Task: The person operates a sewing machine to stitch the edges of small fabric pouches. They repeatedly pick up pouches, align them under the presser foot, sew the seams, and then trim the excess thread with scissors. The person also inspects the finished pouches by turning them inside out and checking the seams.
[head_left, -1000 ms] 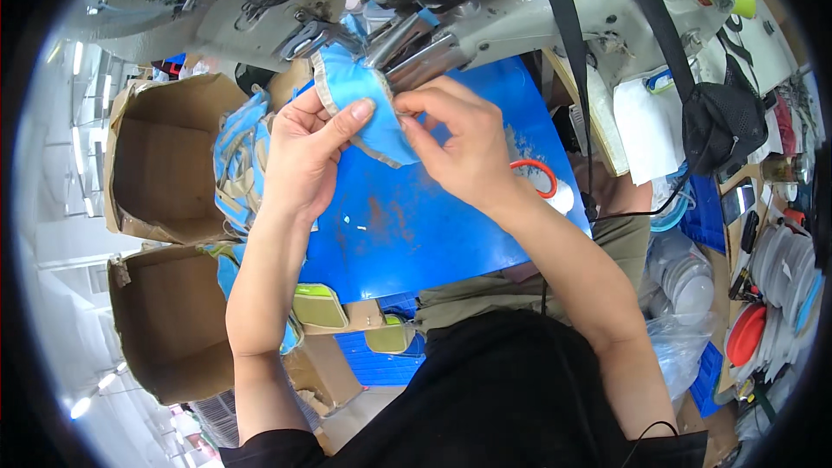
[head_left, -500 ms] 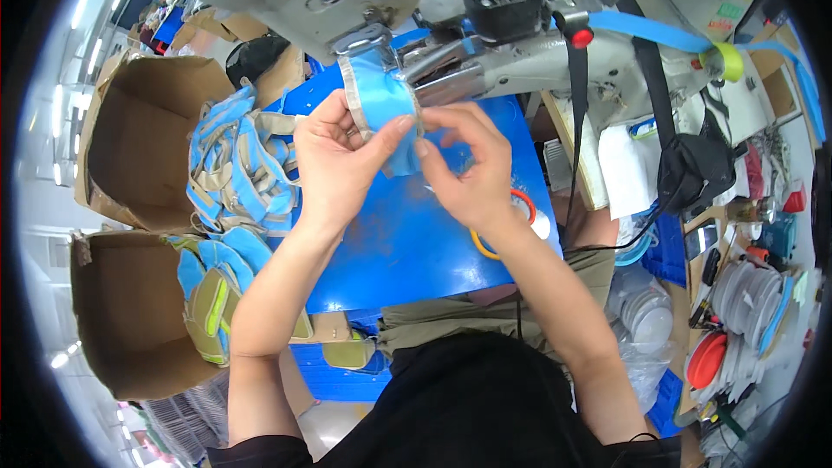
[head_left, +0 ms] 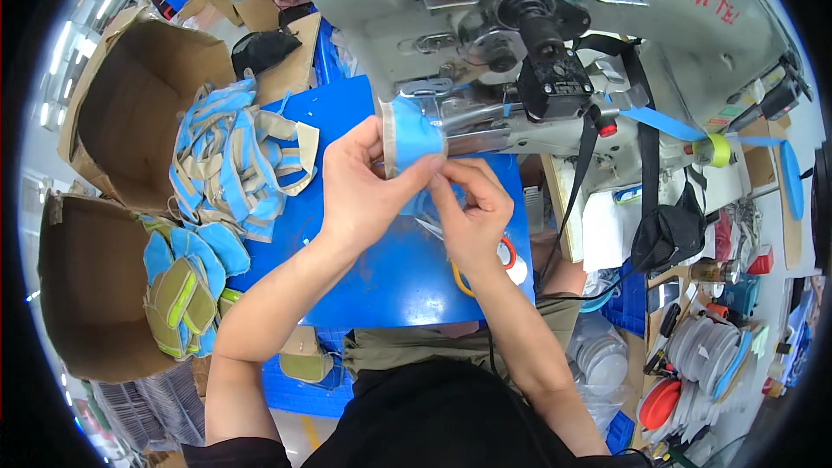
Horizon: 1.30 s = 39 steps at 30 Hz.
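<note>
A light-blue fabric piece with beige edging (head_left: 413, 134) sits under the working end of a grey sewing machine (head_left: 468, 0). My left hand (head_left: 355, 195) grips its near left part, thumb on top and fingers curled behind. My right hand (head_left: 477, 212) pinches its lower right edge, thumb and forefinger together, close to my left thumb tip. Part of the fabric hangs behind my fingers, mostly hidden. Scissors (head_left: 508, 253) with orange and yellow handles lie on the blue tabletop (head_left: 373, 290), partly under my right hand and wrist.
Blue-and-beige strapped pieces (head_left: 230, 156) are heaped at the table's left edge, beside two cardboard boxes (head_left: 95, 286). Padded blue and olive pieces (head_left: 186, 286) lie nearer. Blue tape (head_left: 663, 124) runs to the machine from the right. A black pouch (head_left: 667, 238) hangs there.
The view has shifted, showing more of the machine. My right thumb and forefinger, apart before, have closed on the fabric's edge, nearer my left thumb.
</note>
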Motion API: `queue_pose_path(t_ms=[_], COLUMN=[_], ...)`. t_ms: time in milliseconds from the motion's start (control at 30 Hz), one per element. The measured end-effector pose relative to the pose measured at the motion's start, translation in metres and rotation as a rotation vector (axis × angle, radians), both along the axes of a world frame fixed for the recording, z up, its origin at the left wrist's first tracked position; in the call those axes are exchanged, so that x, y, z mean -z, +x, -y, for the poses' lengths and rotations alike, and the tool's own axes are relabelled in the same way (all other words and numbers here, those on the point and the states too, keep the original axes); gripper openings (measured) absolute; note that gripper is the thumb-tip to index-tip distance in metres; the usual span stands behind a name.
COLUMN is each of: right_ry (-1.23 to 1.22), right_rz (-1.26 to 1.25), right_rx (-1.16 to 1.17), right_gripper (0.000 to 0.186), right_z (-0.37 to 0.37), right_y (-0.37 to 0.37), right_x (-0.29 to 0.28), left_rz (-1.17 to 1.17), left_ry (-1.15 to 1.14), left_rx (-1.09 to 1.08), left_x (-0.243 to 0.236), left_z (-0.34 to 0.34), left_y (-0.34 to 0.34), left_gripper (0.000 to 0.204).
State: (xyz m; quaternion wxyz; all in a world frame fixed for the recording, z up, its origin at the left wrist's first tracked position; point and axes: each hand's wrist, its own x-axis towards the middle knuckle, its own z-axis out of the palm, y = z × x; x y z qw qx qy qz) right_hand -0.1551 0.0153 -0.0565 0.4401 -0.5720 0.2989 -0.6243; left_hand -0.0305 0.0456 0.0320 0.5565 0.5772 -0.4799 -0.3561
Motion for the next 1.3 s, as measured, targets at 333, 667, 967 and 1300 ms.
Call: queue_pose_path(t_ms=[333, 667, 967, 1300], right_ry=[0.216, 0.213, 0.367, 0.555], right_rz=[0.187, 0.204, 0.334, 0.293], right_rx=[-0.157, -0.151, -0.269, -0.449], right_gripper=[0.024, 0.026, 0.02, 0.023], right_z=[-0.007, -0.007, -0.014, -0.003], right_y=[0.0, 0.009, 0.001, -0.022], right_x=[-0.01, 0.0, -0.012, -0.046], left_rz=[-0.122, -0.064, -0.124, -0.27], left_ry=[0.053, -0.02, 0.041, 0.109], left_rx=[0.017, 0.163, 0.156, 0.085], left_x=[-0.008, 0.0, -0.005, -0.019], left_z=[0.013, 0.011, 0.01, 0.01], left_y=[0.002, 0.025, 0.017, 0.005], left_gripper=[0.034, 0.041, 0.042, 0.043])
